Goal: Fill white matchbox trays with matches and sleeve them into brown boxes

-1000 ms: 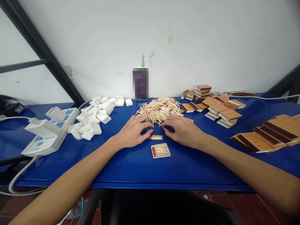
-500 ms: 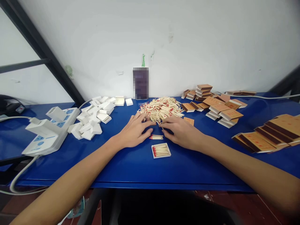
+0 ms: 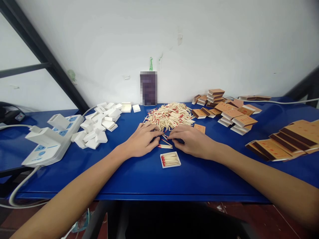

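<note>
My left hand (image 3: 144, 141) rests low over the table, its thumb and forefinger apart. Facing it, my right hand (image 3: 189, 141) has its thumb apart from the forefinger, whose tip is at a loose match (image 3: 164, 136). That match lies slanted between both hands' fingertips. Just below are several matches (image 3: 164, 146) side by side, red heads to the left, with one slanting at their top. Nearer me sits a white matchbox tray (image 3: 179, 164) holding a layer of matches, heads left. Behind my fingers spreads a big heap of matches (image 3: 171, 114).
White empty trays (image 3: 97, 124) are piled at the left, beside a power strip (image 3: 57, 146) with plugged-in chargers. Brown matchbox sleeves (image 3: 231, 114) are stacked back right, and more sleeves (image 3: 286, 141) lie at the right. A pixelated dark panel (image 3: 149, 89) stands against the wall.
A match has come down to slant above the small row, and another now shows between my fingertips. My hands have barely moved; the view has shifted slightly.
</note>
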Demonstrator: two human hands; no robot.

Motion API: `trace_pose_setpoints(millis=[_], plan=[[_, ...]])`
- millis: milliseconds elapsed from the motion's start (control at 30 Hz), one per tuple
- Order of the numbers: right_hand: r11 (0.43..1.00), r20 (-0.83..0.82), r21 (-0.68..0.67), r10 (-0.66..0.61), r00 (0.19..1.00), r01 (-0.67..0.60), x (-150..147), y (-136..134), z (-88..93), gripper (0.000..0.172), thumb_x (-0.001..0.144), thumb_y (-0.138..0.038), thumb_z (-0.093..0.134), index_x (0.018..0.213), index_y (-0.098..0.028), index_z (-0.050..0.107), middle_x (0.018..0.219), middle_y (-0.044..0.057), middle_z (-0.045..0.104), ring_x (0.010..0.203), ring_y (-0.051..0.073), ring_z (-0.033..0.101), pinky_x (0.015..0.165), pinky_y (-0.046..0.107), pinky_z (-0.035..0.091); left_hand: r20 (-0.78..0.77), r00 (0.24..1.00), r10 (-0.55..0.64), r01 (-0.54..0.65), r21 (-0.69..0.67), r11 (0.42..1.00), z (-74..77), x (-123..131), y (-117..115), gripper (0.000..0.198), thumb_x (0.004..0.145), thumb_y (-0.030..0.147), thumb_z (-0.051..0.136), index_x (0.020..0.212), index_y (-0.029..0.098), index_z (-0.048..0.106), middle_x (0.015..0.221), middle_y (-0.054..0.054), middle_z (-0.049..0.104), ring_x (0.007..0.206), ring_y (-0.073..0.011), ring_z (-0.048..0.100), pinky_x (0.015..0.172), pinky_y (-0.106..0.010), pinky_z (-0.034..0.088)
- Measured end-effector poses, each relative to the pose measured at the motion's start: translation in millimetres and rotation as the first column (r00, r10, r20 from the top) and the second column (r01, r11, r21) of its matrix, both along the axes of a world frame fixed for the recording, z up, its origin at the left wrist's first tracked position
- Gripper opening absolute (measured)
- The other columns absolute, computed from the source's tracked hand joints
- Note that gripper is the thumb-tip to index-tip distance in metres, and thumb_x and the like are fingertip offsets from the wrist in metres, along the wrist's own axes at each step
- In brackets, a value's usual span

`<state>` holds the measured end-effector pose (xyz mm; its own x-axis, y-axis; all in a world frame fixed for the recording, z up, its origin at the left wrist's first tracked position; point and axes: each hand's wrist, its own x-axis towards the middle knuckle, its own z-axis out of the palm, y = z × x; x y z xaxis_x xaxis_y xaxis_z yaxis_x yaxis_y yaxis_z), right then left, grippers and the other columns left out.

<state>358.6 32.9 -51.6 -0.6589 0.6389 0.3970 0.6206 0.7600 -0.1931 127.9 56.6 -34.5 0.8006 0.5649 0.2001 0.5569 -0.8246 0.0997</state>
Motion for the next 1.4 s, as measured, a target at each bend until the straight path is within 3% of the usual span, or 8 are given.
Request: trace_pose_setpoints(millis=[467, 700, 867, 1167, 1400], plan=[[0.996, -0.164, 0.073, -0.038, 0.986, 0.051, -5, 7, -4.4, 0.023, 0.087, -0.009, 0.052, 0.096, -0.019, 0.071, 0.085, 0.005, 0.072, 0.076, 0.017, 0.065, 0.071, 0.03, 0.052, 0.053, 0.999, -0.006, 0.006, 0.015, 1.0, -2.7, -3, 5, 0.028, 0.093, 0.018, 0.046, 0.108, 0.021, 0.07, 0.101, -0.004, 0.068, 0.097, -0.0193, 0.057, 0.08, -0.035, 0.032], [0.999, -0.125, 0.01, -0.042, 0.991, 0.043, -5, 10, -7.1, 0.021, 0.087, -0.01, 0.055, 0.097, -0.019, 0.071, 0.09, 0.006, 0.074, 0.083, 0.019, 0.067, 0.078, 0.032, 0.052, 0.13, 0.991, 0.017, -0.022, 0.034, 0.999, -5.8, -2, 7, 0.025, 0.092, 0.017, 0.05, 0.106, 0.021, 0.07, 0.101, -0.003, 0.07, 0.095, -0.019, 0.059, 0.078, -0.035, 0.034], [1.0, -0.113, -0.009, -0.023, 0.993, 0.022, -3, 10, -5.4, 0.024, 0.085, -0.006, 0.052, 0.094, -0.017, 0.071, 0.085, 0.005, 0.073, 0.079, 0.018, 0.065, 0.074, 0.031, 0.05, 0.176, 0.984, 0.024, -0.037, 0.069, 0.997, -6.2, -2, 8, 0.024, 0.09, 0.016, 0.051, 0.104, 0.021, 0.07, 0.101, -0.002, 0.071, 0.093, -0.0185, 0.06, 0.078, -0.034, 0.036], [0.999, -0.091, -0.036, 0.014, 0.996, -0.018, -4, 5, -2.5, 0.023, 0.088, -0.008, 0.051, 0.097, -0.019, 0.069, 0.088, 0.005, 0.071, 0.083, 0.018, 0.063, 0.076, 0.032, 0.049, 0.151, 0.982, 0.117, -0.125, 0.044, 0.991, -7.7, -3, 9, 0.019, 0.089, 0.02, 0.055, 0.099, 0.021, 0.071, 0.096, -0.003, 0.068, 0.09, -0.0197, 0.059, 0.078, -0.035, 0.039], [0.999, -0.136, -0.037, 0.027, 0.99, -0.032, -6, 6, -4.8, 0.021, 0.088, -0.008, 0.053, 0.098, -0.016, 0.069, 0.09, 0.005, 0.072, 0.084, 0.018, 0.064, 0.077, 0.031, 0.048, 0.088, 0.994, -0.058, 0.058, 0.008, 0.998, -3.4, -2, 7, 0.025, 0.095, 0.021, 0.048, 0.11, 0.019, 0.068, 0.088, -0.004, 0.06, 0.085, -0.0179, 0.056, 0.078, -0.032, 0.04]])
